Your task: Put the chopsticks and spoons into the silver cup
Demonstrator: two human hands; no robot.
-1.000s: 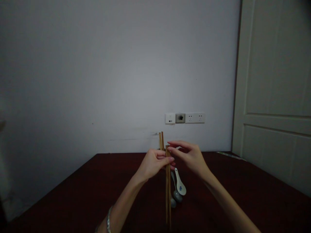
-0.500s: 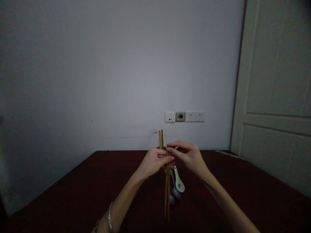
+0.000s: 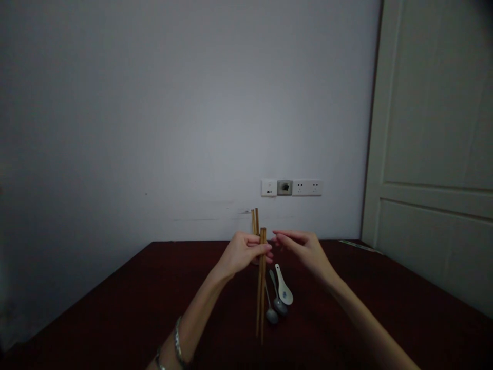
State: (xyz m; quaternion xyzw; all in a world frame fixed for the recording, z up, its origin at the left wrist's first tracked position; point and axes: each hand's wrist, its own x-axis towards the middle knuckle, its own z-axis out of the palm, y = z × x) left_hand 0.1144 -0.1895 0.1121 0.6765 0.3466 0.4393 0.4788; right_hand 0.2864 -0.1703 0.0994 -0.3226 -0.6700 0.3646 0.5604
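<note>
My left hand (image 3: pixel 243 253) is closed around a pair of wooden chopsticks (image 3: pixel 261 293), which it holds upright with their tops just above the thumb. My right hand (image 3: pixel 302 249) is just right of the chopsticks, not touching them. It holds nothing; thumb and index finger are stretched out with a narrow gap. Behind my left hand, two more wooden chopsticks (image 3: pixel 254 221) stand up, their lower ends hidden. Below the hands lie a white ceramic spoon (image 3: pixel 284 293) with a blue mark and two metal spoons, one beside it (image 3: pixel 280 307) and one nearer (image 3: pixel 271 315).
The dark red table (image 3: pixel 154 308) reaches back to a pale wall with a row of sockets (image 3: pixel 292 188). A flat strip (image 3: pixel 360 246) lies at the table's back right edge. On the right stands a panelled door (image 3: pixel 435 154).
My right hand has come off the chopstick tops and moved slightly right. The chopsticks in my left hand have shifted a little left, leaving the spoons more in sight.
</note>
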